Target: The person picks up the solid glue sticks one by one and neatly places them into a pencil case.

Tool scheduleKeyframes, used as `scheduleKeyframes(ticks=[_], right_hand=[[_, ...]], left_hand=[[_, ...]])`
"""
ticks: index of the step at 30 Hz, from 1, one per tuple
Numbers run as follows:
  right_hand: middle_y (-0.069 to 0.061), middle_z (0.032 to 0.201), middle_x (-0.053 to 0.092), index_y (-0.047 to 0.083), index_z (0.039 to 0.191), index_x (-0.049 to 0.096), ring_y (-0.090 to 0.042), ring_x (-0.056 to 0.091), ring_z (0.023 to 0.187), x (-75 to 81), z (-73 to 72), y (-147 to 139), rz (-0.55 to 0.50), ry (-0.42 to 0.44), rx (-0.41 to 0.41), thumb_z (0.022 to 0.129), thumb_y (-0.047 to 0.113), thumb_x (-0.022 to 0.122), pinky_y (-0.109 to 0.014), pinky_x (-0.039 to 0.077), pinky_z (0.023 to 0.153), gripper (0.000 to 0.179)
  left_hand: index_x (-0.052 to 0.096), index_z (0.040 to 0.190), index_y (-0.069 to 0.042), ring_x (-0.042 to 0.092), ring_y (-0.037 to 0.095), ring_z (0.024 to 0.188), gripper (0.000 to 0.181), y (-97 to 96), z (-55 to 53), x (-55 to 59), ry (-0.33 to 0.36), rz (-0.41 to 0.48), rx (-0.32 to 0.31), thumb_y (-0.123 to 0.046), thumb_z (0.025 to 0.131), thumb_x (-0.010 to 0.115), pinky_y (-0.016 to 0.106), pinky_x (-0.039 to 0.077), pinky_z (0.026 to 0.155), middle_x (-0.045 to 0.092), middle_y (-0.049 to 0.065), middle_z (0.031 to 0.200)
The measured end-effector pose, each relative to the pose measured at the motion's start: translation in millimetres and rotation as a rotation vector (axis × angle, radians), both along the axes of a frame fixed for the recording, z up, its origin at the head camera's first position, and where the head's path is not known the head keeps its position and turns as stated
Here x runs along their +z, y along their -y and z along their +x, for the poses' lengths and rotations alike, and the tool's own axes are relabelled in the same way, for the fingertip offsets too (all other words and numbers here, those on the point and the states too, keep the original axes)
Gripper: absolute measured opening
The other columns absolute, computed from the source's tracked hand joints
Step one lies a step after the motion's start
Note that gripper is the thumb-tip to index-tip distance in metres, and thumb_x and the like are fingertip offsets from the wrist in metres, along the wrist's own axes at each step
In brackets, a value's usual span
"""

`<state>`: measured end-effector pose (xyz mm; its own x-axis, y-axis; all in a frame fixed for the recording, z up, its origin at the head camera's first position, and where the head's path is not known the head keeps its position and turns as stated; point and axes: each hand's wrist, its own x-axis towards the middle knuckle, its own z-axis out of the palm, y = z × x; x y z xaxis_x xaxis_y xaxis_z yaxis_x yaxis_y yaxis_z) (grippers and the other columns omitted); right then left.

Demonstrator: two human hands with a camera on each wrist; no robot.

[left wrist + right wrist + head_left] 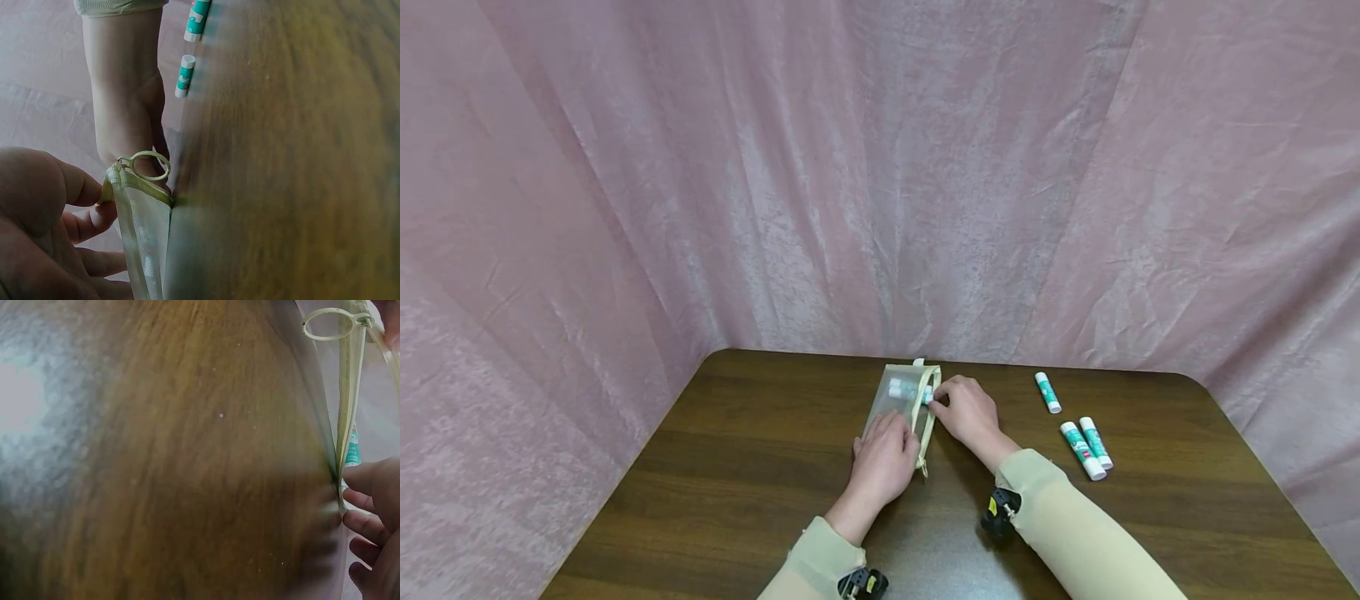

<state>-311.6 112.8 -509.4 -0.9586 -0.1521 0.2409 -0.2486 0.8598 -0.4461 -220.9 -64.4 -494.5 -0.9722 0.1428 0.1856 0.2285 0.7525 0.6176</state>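
A see-through mesh zip pouch (883, 402) with cream zipper edging lies on the table, its zipped side spread apart toward the right. My left hand (883, 457) pinches the near part of that edge between thumb and finger, close to the zipper's ring pull (150, 165). At the pouch mouth, my right hand (968, 410) holds the white end of a glue stick (927, 395) with its fingertips. Green-and-white glue stick shapes (902, 388) show through the mesh. In the right wrist view, the fingers (369, 481) are right at the zipper edge, partly hiding the stick.
To the right of the right hand lie three loose glue sticks: one farther back (1048, 392) and two side by side (1083, 451), (1097, 442). The brown wooden table (760, 450) ends at a pink curtain (880, 183) behind it.
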Motion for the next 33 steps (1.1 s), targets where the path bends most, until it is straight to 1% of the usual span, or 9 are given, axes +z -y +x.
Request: scheduleKeyframes(ticks=[8, 15, 21, 33], right_hand=[[-0.012, 0.127, 0.073, 0.012, 0.108, 0.084, -0.036, 0.064, 0.127, -1.2, -2.1, 3.9, -0.008, -0.004, -0.023, 0.099, 0.024, 0.083, -0.058, 0.059, 0.094, 0.015], [-0.012, 0.124, 0.073, 0.013, 0.107, 0.084, -0.036, 0.063, 0.127, -3.3, -3.1, 7.4, -0.02, -0.019, -0.038, 0.098, 0.025, 0.084, -0.058, 0.059, 0.091, 0.015], [-0.012, 0.123, 0.073, 0.014, 0.106, 0.084, -0.036, 0.063, 0.127, -3.5, -2.9, 8.1, -0.021, -0.027, -0.039, 0.097, 0.025, 0.085, -0.058, 0.059, 0.091, 0.015], [-0.011, 0.123, 0.073, 0.014, 0.109, 0.085, -0.036, 0.063, 0.127, -3.7, -3.9, 9.1, -0.014, -0.03, -0.039, 0.097, 0.028, 0.086, -0.058, 0.059, 0.093, 0.018]], left_hand=[[0.053, 0.085, -0.016, 0.047, 0.056, 0.148, 0.024, -1.0, 0.7, 0.6, -0.005, 0.004, 0.002, -0.015, 0.109, 0.054, 0.091, 0.032, 0.107, 0.061, 0.025, 0.154], [0.054, 0.085, -0.016, 0.048, 0.056, 0.148, 0.024, -1.2, 2.0, 1.4, -0.005, 0.002, 0.007, -0.015, 0.109, 0.054, 0.091, 0.032, 0.107, 0.062, 0.024, 0.152], [0.054, 0.086, -0.016, 0.047, 0.056, 0.149, 0.024, -0.6, 1.9, 2.2, 0.007, 0.001, 0.006, -0.015, 0.11, 0.055, 0.091, 0.032, 0.107, 0.061, 0.024, 0.153], [0.054, 0.085, -0.016, 0.047, 0.056, 0.148, 0.024, -0.5, 2.0, 1.7, -0.007, 0.007, 0.002, -0.014, 0.109, 0.055, 0.092, 0.031, 0.106, 0.063, 0.023, 0.151]])
